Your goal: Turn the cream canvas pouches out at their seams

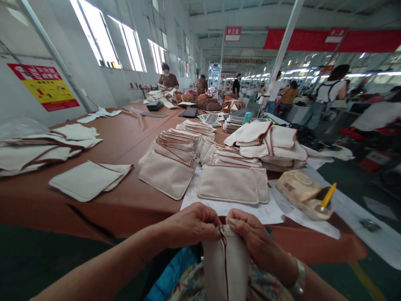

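Note:
A cream canvas pouch [226,267] with a brown zipper stands upright on my lap at the bottom centre. My left hand [189,225] is closed on the pouch's top left edge. My right hand [250,236] pinches the top right edge beside the zipper end. Both sit just in front of the near edge of the brown table [125,142].
Rows of finished cream pouches [175,156] and a pair lying flat [233,184] cover the table ahead. Folded cloth stacks [269,144] lie to the right, flat pieces [86,179] to the left. A tan pad with a yellow-handled tool [327,196] sits right. Other people work far behind.

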